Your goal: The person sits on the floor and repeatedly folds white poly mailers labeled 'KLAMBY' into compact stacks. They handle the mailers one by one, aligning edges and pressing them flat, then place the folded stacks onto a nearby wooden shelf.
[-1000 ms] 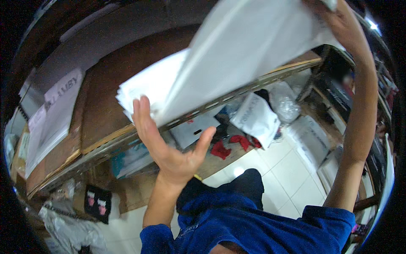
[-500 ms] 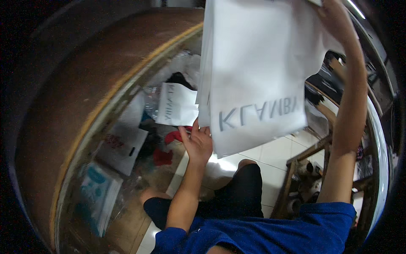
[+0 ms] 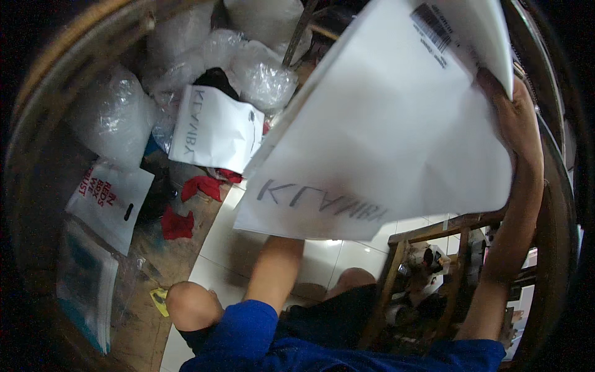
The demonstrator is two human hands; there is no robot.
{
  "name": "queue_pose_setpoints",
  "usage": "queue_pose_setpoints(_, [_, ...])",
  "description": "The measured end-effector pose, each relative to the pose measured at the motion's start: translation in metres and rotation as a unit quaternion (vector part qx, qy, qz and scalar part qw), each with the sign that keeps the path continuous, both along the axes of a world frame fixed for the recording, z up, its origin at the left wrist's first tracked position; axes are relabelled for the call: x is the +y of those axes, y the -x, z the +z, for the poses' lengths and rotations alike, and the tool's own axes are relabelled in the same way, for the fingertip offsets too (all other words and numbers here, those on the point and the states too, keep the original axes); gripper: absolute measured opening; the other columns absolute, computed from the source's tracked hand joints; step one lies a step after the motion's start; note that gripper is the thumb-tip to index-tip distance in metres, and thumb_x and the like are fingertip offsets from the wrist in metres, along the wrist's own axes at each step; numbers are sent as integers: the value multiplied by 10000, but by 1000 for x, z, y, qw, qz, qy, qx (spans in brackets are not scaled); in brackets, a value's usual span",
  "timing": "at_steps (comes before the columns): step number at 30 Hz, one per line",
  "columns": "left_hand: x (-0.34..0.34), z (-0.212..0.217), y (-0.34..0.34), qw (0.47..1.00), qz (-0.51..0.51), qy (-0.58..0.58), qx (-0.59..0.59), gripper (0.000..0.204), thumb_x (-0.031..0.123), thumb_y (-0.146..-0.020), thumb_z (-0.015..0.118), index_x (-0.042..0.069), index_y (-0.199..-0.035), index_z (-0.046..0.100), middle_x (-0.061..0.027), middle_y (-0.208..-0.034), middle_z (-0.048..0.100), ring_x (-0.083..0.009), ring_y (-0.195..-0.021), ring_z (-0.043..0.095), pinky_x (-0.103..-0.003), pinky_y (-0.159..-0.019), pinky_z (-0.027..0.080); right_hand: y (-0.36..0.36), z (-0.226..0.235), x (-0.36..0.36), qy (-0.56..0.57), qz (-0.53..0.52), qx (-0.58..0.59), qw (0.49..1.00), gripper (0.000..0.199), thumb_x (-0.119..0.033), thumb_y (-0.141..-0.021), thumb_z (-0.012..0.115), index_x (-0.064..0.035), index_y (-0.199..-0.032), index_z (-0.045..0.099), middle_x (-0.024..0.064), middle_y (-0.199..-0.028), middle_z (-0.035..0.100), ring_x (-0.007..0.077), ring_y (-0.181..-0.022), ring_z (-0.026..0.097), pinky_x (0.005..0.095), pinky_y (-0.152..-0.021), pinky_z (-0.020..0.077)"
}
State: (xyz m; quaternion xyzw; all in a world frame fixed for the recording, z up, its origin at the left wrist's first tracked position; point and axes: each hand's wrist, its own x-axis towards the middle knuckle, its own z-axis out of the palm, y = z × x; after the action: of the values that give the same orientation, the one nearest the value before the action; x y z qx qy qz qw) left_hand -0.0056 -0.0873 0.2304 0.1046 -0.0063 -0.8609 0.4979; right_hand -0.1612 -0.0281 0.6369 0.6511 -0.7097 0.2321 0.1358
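Observation:
A stack of large white bags [image 3: 365, 124], plastic-looking with dark lettering along the lower edge and a barcode near the top, hangs in front of me. My right hand [image 3: 519, 118] is closed on its right edge, fingers partly hidden behind the white layers. My left forearm [image 3: 276, 266] reaches up behind the lower part of the stack. The left hand itself is covered by it, so its fingers and any grip cannot be seen. Left of the stack, a smaller white bag [image 3: 217, 133] with similar lettering lies on a heap.
Clear plastic bundles [image 3: 118, 115] pile up at the far left. Below them lie a white bag with a handle slot [image 3: 114, 198], red cloth scraps [image 3: 178, 223] and a stack of clear-wrapped packs [image 3: 90, 285]. A wooden shelf frame [image 3: 455, 232] stands at right, over a tiled floor [image 3: 229, 248].
The white stack has tilted and swung lower left, showing its barcode. My right hand has come down; my left hand has passed out of sight behind the stack. The view has shifted.

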Motion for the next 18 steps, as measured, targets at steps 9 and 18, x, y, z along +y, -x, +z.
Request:
queue_pose_setpoints(9, [77,-93,-13,990,-114,-73,48,1197,950,-671,326,125,-1529,203,-107,-1512,330,-287,-1364,347,-464,-1104,329,63,-133,21,-188,-144,59,970,246,-200,-978,548,9,-1094,605,33,-800,572,107,-742,484,278,-683,440])
queue_pose_setpoints(18, [87,-168,-31,972,-216,-24,-90,1032,482,-655,864,93,-1447,330,-107,-1285,527,-304,-1226,487,-431,-1037,417,3,-181,78,-188,-151,44,969,284,23,-818,534,-39,-1088,599,251,-901,636,409,-867,635,375,-746,480])
